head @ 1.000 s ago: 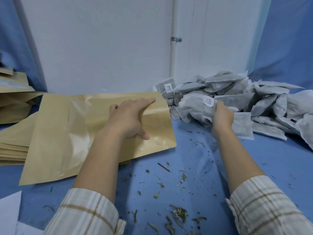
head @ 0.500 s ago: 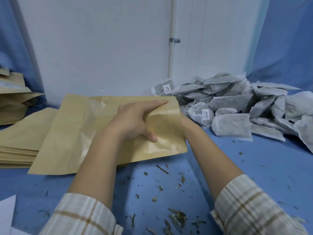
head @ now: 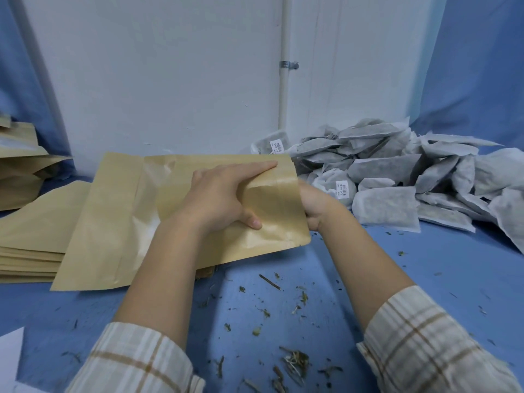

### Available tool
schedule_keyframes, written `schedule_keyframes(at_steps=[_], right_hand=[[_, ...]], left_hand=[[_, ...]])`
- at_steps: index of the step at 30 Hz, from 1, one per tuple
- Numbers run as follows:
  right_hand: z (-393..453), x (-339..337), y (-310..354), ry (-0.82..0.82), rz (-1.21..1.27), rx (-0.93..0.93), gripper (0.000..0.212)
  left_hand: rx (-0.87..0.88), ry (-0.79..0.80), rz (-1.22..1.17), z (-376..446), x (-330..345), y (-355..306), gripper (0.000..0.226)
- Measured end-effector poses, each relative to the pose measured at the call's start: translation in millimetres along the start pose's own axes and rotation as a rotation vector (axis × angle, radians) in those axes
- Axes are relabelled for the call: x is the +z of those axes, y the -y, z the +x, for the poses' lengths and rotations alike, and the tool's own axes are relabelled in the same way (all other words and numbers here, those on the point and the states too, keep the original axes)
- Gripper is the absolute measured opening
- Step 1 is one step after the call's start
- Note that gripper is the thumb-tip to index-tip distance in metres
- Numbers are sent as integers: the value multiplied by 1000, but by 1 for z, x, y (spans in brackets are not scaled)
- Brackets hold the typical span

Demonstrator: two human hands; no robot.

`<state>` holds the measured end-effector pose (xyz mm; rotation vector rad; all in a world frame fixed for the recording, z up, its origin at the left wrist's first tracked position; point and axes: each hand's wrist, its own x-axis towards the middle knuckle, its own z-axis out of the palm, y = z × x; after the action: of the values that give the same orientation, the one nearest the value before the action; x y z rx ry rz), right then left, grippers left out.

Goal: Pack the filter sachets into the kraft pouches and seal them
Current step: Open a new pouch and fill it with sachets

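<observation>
Pinching the mouth end of a kraft pouch (head: 181,211), the left hand (head: 224,198) has its thumb curled onto the near face and its index finger stretched straight along the top edge, so the paper bows up between them. Behind that same end the right hand (head: 313,205) is mostly hidden by the pouch; its knuckles show curled at the pouch's right edge, but whether it grips the paper or a sachet cannot be told. That pouch lies tilted, its far left end resting on a stack of flat kraft pouches (head: 31,245) on the blue table cover (head: 411,273), its right end lifted off the surface. More kraft pouches (head: 19,165), looser and partly opened, sit at the far left edge of view. Just right of the hands, a heap of grey-white filter sachets (head: 402,171) is piled against the white wall (head: 170,75), 2 of them showing small white barcode labels. Dried herb crumbs and stems (head: 292,361) are scattered over the cover in front of the person, between the 2 plaid sleeves (head: 419,347). 1 white pipe (head: 284,80) runs down the wall behind the heap, and a corner of white paper (head: 11,355) shows at the lower left.
</observation>
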<state>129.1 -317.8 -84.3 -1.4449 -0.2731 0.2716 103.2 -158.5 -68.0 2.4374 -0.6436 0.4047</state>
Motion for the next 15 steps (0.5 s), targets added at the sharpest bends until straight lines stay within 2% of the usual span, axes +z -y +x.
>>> schedule_keyframes(at_steps=[1, 2, 4, 5, 6, 7, 8, 9, 11, 13, 15], right_hand=[[0, -5, -1, 13, 22, -71, 13], [1, -12, -1, -74, -44, -133, 17], [4, -29, -2, -396, -273, -245, 19], [5, -41, -6, -616, -489, -255, 19], [5, -55, -13, -797, -804, -198, 20], [3, -69, -20, -906, -1126, -53, 22], [0, -83, -27, -941, -1320, 143, 25], [-4, -91, -33, -929, -1381, 344, 30], [-7, -100, -40, -879, -1291, 610, 42], [-6, -103, -45, -881, -1222, 683, 48], [-3, -105, -49, -946, -1282, 593, 47]], left_hand=[[-3, -18, 18, 1, 0, 1, 100], [-6, -33, 45, 1, 0, 2, 100], [-17, -60, 92, 2, 1, 4, 101], [-23, -67, 102, 2, 2, 5, 101], [-29, -68, 105, 1, 2, 6, 101], [-33, -63, 109, 1, 3, 6, 101], [-32, -56, 115, 2, 4, 6, 101], [-31, -49, 124, 2, 4, 6, 101], [-30, -38, 138, 2, 5, 6, 101], [-34, -34, 143, 2, 5, 6, 101], [-37, -35, 136, 2, 5, 7, 101]])
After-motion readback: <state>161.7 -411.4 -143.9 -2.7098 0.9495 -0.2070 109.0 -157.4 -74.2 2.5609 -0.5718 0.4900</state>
